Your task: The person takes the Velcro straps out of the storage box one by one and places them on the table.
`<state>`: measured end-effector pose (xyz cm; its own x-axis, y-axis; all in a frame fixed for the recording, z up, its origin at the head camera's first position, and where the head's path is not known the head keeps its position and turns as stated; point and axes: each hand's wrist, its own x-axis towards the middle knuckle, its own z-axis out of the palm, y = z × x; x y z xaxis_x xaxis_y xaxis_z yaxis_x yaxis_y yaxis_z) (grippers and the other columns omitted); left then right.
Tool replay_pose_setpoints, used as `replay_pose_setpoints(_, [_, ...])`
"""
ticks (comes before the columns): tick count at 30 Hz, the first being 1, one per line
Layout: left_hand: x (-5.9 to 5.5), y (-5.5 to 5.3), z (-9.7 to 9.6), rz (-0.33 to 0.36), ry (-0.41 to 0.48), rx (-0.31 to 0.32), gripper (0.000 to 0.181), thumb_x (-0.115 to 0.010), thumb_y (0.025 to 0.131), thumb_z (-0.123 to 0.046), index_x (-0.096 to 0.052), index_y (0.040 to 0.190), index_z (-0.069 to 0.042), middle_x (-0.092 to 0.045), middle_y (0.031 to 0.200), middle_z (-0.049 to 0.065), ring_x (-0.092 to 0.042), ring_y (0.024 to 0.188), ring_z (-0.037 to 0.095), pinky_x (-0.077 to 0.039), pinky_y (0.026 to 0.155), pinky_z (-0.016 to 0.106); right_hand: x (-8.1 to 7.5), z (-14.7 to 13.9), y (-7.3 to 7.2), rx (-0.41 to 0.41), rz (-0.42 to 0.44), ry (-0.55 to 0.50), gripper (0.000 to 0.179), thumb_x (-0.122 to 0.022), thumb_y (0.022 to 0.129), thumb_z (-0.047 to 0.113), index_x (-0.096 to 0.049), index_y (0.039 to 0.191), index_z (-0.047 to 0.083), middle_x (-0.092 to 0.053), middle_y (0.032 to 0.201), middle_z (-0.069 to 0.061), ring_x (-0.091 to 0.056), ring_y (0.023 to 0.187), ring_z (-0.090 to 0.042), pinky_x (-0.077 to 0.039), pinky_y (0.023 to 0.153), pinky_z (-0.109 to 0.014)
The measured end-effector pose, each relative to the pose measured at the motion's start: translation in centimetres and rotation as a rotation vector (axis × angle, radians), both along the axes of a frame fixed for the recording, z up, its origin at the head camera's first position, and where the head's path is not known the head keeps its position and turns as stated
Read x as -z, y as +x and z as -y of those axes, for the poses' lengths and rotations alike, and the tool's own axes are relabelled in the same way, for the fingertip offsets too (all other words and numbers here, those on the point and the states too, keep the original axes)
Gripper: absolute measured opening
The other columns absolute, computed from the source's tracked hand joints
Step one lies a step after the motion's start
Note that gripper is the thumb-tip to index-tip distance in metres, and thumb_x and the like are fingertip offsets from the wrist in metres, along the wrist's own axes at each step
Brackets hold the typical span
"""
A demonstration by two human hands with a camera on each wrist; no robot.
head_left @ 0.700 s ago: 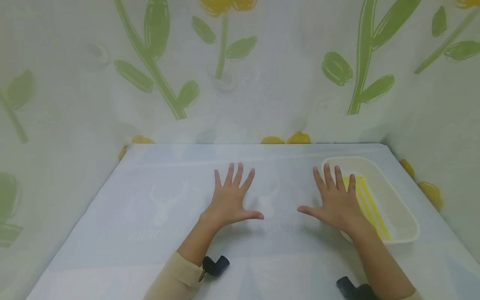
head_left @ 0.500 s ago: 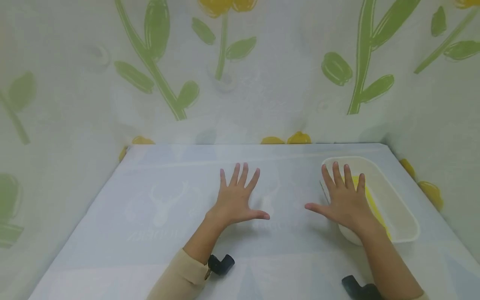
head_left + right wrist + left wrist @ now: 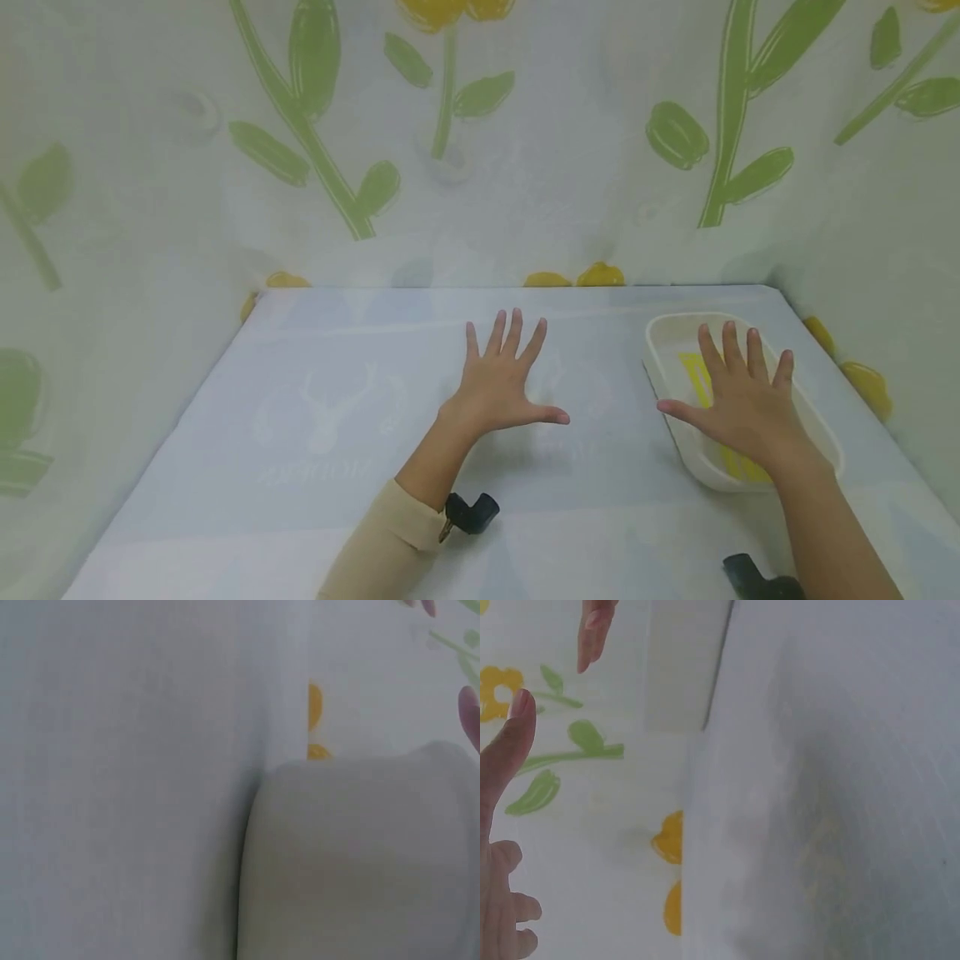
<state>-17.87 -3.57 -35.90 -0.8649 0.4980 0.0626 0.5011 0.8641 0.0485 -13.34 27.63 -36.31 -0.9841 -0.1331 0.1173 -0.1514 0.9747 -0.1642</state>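
In the head view my left hand (image 3: 498, 387) hovers over the middle of the table with fingers spread and nothing in it. My right hand (image 3: 750, 408), fingers also spread, is held above a white plastic tray (image 3: 675, 333) on the right side of the table. Yellow strips (image 3: 697, 379) lie in the tray, partly hidden by the right hand. The left wrist view has the left hand's thumb (image 3: 514, 742) and fingertips at its left edge. The tray's outer wall (image 3: 352, 855) fills the lower right of the right wrist view.
A pale cloth with faint deer prints covers the table (image 3: 225, 483). Behind and beside it hangs a white curtain (image 3: 555, 167) with green leaves and yellow flowers. A black wrist camera (image 3: 472, 512) sits at the left sleeve, another (image 3: 757, 579) at the right wrist.
Both hands have moved to the right with fingers still spread. The right hand now covers more of the tray's middle, and the tray's left rim has come into sight.
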Motion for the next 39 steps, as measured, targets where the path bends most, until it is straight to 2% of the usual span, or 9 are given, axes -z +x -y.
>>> replay_pose_setpoints(6, [-0.8, 0.0, -1.5, -0.034, -0.018, 0.013, 0.116, -0.044, 0.068, -0.087, 0.007, 0.152, -0.025, 0.005, 0.158, 0.013, 0.007, 0.145, 0.033, 0.002, 0.108, 0.067, -0.1, -2.2, 0.8, 0.028, 0.009, 0.017, 0.109, -0.052, 0.081, 0.07, 0.006, 0.151, 0.009, 0.018, 0.152, -0.026, 0.022, 0.137, -0.045, 0.023, 0.096, -0.069])
replay_pose_setpoints(10, [-1.3, -0.1, -2.6, -0.029, -0.006, 0.021, 0.116, -0.044, 0.068, -0.087, 0.009, 0.151, -0.026, 0.007, 0.158, 0.012, 0.01, 0.145, 0.031, 0.003, 0.108, 0.067, -0.2, -3.6, 1.2, 0.042, 0.01, 0.041, 0.11, -0.052, 0.081, 0.069, 0.006, 0.151, 0.007, 0.018, 0.151, -0.027, 0.026, 0.136, -0.042, 0.022, 0.094, -0.071])
replay_pose_setpoints(14, [-1.5, -0.2, -3.8, -0.019, 0.027, 0.043, 0.116, -0.044, 0.068, -0.087, 0.012, 0.15, -0.027, 0.008, 0.158, 0.011, 0.013, 0.144, 0.03, 0.004, 0.108, 0.066, -0.3, -4.8, 1.6, 0.059, -0.017, 0.059, 0.111, -0.055, 0.08, 0.069, 0.003, 0.151, 0.005, 0.009, 0.15, -0.033, 0.022, 0.136, -0.045, 0.019, 0.095, -0.073])
replay_pose_setpoints(18, [-1.7, -0.2, -4.9, -0.027, 0.029, 0.056, 0.116, -0.043, 0.068, -0.088, 0.015, 0.149, -0.028, 0.009, 0.158, 0.011, 0.012, 0.145, 0.029, 0.004, 0.108, 0.066, -0.2, -5.7, 1.9, 0.067, -0.03, 0.054, 0.111, -0.057, 0.079, 0.068, 0.0, 0.151, 0.005, 0.001, 0.149, -0.037, 0.018, 0.136, -0.05, 0.021, 0.095, -0.072])
replay_pose_setpoints(23, [-1.5, 0.1, -6.6, -0.043, 0.04, 0.074, 0.117, -0.044, 0.068, -0.088, 0.019, 0.148, -0.029, 0.004, 0.159, 0.009, 0.008, 0.146, 0.028, 0.001, 0.111, 0.063, 0.1, -7.0, 2.1, 0.073, -0.037, 0.059, 0.112, -0.058, 0.078, 0.068, -0.002, 0.151, 0.004, -0.004, 0.149, -0.037, 0.009, 0.136, -0.054, 0.013, 0.096, -0.075])
replay_pose_setpoints(25, [-1.3, 0.3, -7.4, -0.023, 0.064, 0.087, 0.117, -0.045, 0.069, -0.087, 0.021, 0.147, -0.03, 0.004, 0.159, 0.008, 0.009, 0.146, 0.026, 0.0, 0.111, 0.062, 0.2, -7.5, 2.2, 0.079, -0.043, 0.07, 0.113, -0.058, 0.077, 0.068, -0.004, 0.151, 0.003, -0.007, 0.149, -0.037, 0.006, 0.137, -0.053, 0.009, 0.095, -0.076])
replay_pose_setpoints(30, [-0.8, 0.9, -9.1, 0.1, 0.169, 0.103, 0.116, -0.05, 0.069, -0.083, 0.024, 0.144, -0.034, 0.01, 0.158, 0.003, 0.01, 0.145, 0.021, 0.003, 0.113, 0.058, 0.5, -8.5, 2.8, 0.091, 0.0, 0.059, 0.112, -0.059, 0.079, 0.066, -0.003, 0.15, 0.001, -0.011, 0.147, -0.038, 0.006, 0.137, -0.053, 0.016, 0.094, -0.076])
replay_pose_setpoints(33, [-0.3, 1.1, -9.9, 0.156, 0.225, 0.103, 0.115, -0.053, 0.07, -0.081, 0.023, 0.144, -0.036, 0.011, 0.158, 0.001, 0.008, 0.146, 0.02, 0.003, 0.114, 0.056, 0.8, -8.9, 3.1, 0.09, 0.036, 0.054, 0.113, -0.059, 0.079, 0.065, 0.001, 0.15, 0.0, -0.008, 0.146, -0.039, 0.008, 0.137, -0.053, 0.016, 0.092, -0.077])
replay_pose_setpoints(39, [0.5, 2.1, -11.5, 0.244, 0.303, 0.108, 0.116, -0.056, 0.072, -0.077, 0.026, 0.142, -0.035, 0.008, 0.159, 0.002, 0.004, 0.146, 0.021, -0.009, 0.115, 0.052, 1.6, -9.8, 3.7, 0.085, 0.032, -0.004, 0.118, -0.067, 0.075, 0.061, -0.001, 0.148, -0.004, -0.007, 0.146, -0.04, 0.008, 0.138, -0.05, 0.015, 0.092, -0.077])
